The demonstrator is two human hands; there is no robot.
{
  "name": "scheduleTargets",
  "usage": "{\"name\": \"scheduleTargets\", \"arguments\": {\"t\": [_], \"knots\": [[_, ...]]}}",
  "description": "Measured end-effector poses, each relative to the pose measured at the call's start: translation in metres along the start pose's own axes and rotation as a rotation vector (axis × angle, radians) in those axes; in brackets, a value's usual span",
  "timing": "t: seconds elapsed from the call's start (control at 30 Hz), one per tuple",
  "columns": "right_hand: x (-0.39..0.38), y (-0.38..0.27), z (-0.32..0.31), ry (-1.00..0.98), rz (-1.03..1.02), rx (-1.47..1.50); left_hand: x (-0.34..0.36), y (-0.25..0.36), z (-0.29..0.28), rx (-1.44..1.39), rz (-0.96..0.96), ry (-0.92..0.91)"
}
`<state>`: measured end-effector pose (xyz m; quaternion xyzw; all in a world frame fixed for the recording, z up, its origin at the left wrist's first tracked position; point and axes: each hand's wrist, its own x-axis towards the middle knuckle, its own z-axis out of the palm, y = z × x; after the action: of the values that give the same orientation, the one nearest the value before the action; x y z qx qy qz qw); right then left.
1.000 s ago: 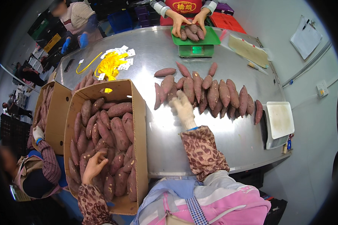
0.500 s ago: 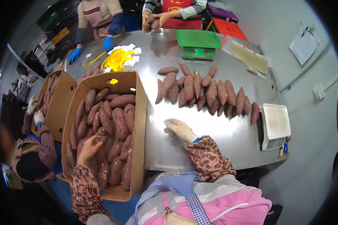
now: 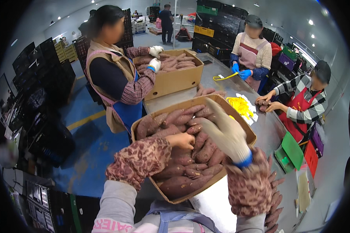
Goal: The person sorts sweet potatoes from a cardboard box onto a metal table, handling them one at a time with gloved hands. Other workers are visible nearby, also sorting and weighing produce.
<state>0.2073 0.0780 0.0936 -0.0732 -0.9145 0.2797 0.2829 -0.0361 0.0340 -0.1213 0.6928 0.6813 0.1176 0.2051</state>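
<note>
The person's bare left hand [image 3: 181, 140] was curled down among the sweet potatoes [image 3: 190, 155], fingers closed on one of them as far as I could see. Just to its right the gloved right hand [image 3: 225, 132] hung above the same heap, fingers stretched out and holding nothing. Both hands were over a cardboard box [image 3: 237, 121] packed with the reddish roots, standing on a steel table [image 3: 268, 132]. Below and right of the gloved hand more loose sweet potatoes [image 3: 275, 194] lay along the table edge, with a green scale [image 3: 289, 153] just beyond them. Past the box, up from the hands, sat yellow bands [image 3: 241, 106] on the table and a second box [image 3: 179, 77], where a co-worker's gloved hands [image 3: 155, 58] reached in. Farther right, two more people in aprons stood at the table.
</note>
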Motion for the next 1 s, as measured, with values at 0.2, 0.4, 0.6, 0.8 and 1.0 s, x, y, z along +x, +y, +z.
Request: {"name": "scheduleTargets", "arguments": {"t": [0.2,0.4,0.6,0.8,1.0], "knots": [[0.163,-0.054,0.070,-0.003,-0.175,-0.369,0.008,0.000,0.007,0.029,-0.012,0.070],[0.110,0.031,0.077,0.082,0.069,0.250,-0.002,0.023,-0.054,-0.572,-0.090,0.515],[0.077,0.128,0.068,-0.220,0.547,-0.292,-0.003,0.039,-0.094,-0.981,-0.048,0.883],[0.074,0.214,0.124,-0.410,0.622,-0.310,-0.008,0.048,-0.090,-0.879,-0.051,0.805],[0.055,0.234,0.157,-0.331,0.504,-0.168,-0.011,0.043,-0.096,-0.871,-0.018,0.786]]}}
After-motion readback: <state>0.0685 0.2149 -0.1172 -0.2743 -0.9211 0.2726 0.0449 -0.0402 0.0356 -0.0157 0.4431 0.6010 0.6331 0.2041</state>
